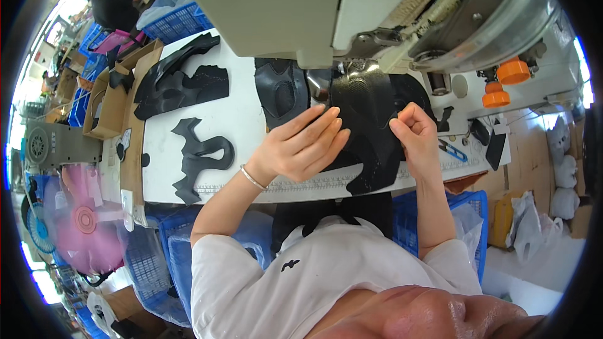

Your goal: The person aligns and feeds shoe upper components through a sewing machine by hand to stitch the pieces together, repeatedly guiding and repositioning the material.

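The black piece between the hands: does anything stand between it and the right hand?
Nothing visible does: the right hand is at the right side of the black piece, though exact contact is unclear.

Two hands: one left hand (304, 144) near the centre, one right hand (414, 138) toward 3 o'clock. One bracelet (253, 177). One bench (245, 113). The black pieces (375, 166) under and around the hands overlap, so their number cannot be told. One curved black cutout (217, 162) at 9 o'clock; the overlapping black parts (217, 81) toward 10 o'clock number at least two. One machine (270, 12) at 12 o'clock. Two orange knobs (513, 71) between 2 and 3 o'clock. One blue-handled cutter (453, 150) at 3 o'clock. Two fans, one pink (83, 220), one blue (41, 228), between 8 and 9 o'clock. One other person (116, 9) toward 10 o'clock.
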The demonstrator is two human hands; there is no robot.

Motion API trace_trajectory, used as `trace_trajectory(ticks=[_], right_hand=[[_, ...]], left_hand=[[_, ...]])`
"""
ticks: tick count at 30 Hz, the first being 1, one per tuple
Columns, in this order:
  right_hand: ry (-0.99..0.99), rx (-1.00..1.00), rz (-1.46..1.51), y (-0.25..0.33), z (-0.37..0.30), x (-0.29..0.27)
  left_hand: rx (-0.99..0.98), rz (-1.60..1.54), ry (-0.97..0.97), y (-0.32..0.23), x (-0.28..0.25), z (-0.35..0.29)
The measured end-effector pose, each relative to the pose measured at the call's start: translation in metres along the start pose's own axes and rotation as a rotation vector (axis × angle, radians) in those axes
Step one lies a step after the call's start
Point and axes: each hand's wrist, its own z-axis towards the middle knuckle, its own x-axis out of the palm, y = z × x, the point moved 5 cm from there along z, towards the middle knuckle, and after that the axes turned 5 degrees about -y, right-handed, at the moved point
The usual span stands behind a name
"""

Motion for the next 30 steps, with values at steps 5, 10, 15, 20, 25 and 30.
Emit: trace_trajectory(ticks=[5, 10, 15, 20, 25, 30], right_hand=[[-0.130, 0.340, 0.451, -0.004, -0.005, 0.027], [-0.106, 0.192, 0.292, -0.030, -0.009, 0.005], [-0.183, -0.126, -0.020, -0.008, -0.009, 0.003], [-0.164, -0.160, -0.097, 0.006, 0.003, 0.000], [-0.155, -0.196, -0.090, 0.013, 0.014, -0.005], [-0.151, -0.182, -0.125, 0.022, 0.021, 0.002]], left_hand=[[0.014, 0.041, -0.067, -0.002, 0.004, -0.002], [-0.026, 0.030, -0.151, -0.001, 0.006, -0.004], [-0.009, 0.027, -0.140, 0.002, 0.006, -0.006], [-0.031, 0.052, -0.146, 0.004, 0.004, 0.001], [-0.046, 0.064, -0.157, 0.009, 0.011, 0.003], [-0.046, 0.073, -0.160, 0.016, 0.012, 0.004]])
